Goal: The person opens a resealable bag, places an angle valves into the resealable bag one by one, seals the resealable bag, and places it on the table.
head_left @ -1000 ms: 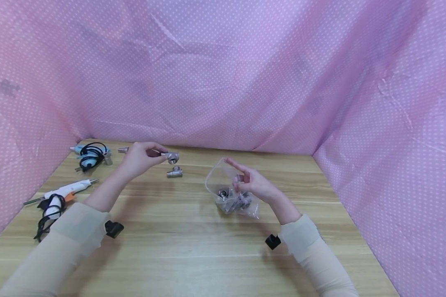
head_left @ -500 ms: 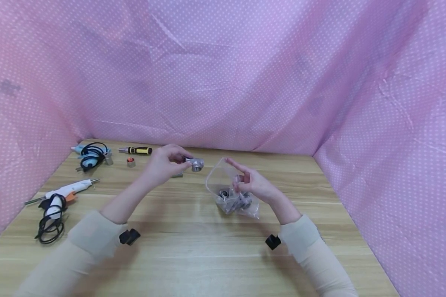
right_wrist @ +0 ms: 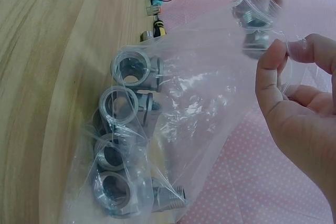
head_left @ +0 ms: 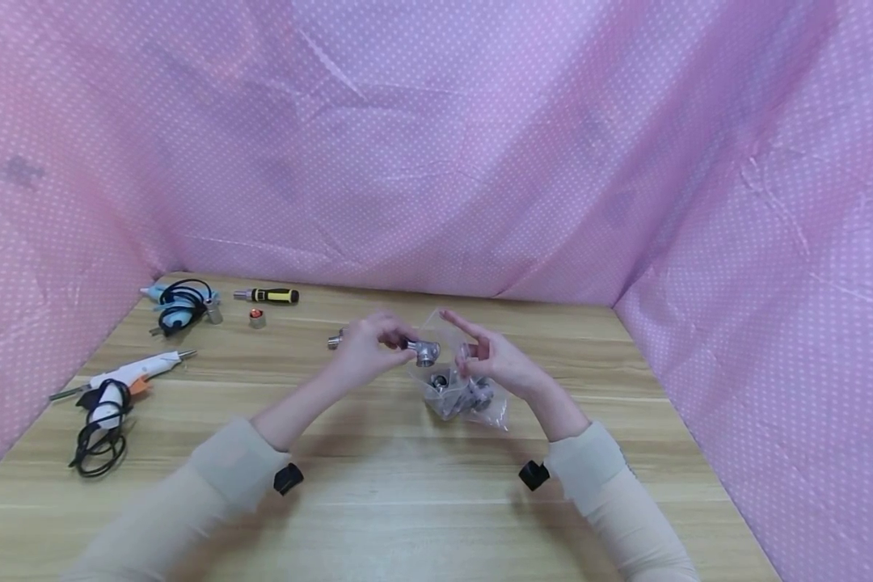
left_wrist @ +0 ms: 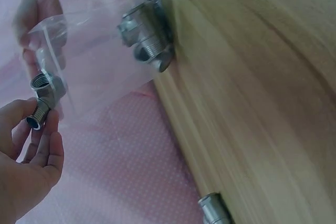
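Between thumb and fingers, my left hand pinches a silvery threaded tee fitting, held at the mouth of a clear zip bag. In the left wrist view the tee's wide threaded opening faces up, right by the bag's edge. My right hand pinches the rim of the bag and holds its mouth up, as the right wrist view shows at the fingertips. Several metal fittings lie in the bag's bottom, which rests on the wooden table. Another tee lies behind my left hand, partly hidden.
On the left of the table lie a white glue gun and a blue glue gun, both with black cords. A yellow-black screwdriver, a small metal cylinder and another cylinder lie near the back. Pink dotted cloth hangs behind.
My left hand has carried the tee rightward from beside the other tee to the bag's mouth, uncovering the screwdriver and a small cylinder. My right hand and the bag have stayed put.
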`<state>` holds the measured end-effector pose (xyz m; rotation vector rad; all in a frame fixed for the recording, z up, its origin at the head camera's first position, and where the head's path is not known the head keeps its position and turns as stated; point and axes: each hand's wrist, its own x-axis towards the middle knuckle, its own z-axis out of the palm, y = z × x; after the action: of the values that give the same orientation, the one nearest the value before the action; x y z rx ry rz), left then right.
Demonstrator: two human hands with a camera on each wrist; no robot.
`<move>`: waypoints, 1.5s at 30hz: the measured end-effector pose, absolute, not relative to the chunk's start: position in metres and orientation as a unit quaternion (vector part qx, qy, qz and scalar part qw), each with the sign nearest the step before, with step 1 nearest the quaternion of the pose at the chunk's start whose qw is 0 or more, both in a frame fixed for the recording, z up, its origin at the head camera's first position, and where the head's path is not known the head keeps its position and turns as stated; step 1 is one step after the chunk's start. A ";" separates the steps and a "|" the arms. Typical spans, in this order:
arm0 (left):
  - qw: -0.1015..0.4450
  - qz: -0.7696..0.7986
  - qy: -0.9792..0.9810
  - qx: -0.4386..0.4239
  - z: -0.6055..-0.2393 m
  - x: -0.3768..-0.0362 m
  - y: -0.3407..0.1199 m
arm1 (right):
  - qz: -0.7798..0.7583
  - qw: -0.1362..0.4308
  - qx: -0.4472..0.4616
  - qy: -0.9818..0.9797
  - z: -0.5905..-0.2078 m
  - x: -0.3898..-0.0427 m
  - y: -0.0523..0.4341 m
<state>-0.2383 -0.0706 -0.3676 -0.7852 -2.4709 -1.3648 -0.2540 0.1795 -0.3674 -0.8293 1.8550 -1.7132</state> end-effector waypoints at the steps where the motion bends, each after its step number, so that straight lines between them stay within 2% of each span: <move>1: 0.107 -0.459 -0.839 -0.274 -0.370 -0.238 -0.068 | -0.626 0.241 -0.302 0.677 -0.367 -0.254 0.180; 12: 0.082 -0.437 -0.842 -0.305 -0.383 -0.240 -0.063 | -0.622 0.242 -0.308 0.678 -0.369 -0.253 0.180; 25: 0.120 -0.422 -0.846 -0.302 -0.361 -0.251 -0.107 | -0.624 0.237 -0.312 0.676 -0.365 -0.252 0.181; 34: 0.067 -0.390 -0.878 -0.268 -0.370 -0.277 -0.148 | -0.627 0.240 -0.309 0.673 -0.366 -0.252 0.182; 45: -0.002 -0.378 -0.893 -0.245 -0.413 -0.311 -0.175 | -0.626 0.238 -0.317 0.671 -0.368 -0.252 0.179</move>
<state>-0.3113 -0.1753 -0.4131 -0.7693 -2.8088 -1.1889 -0.2522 0.1790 -0.3676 -0.8686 1.8379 -1.7157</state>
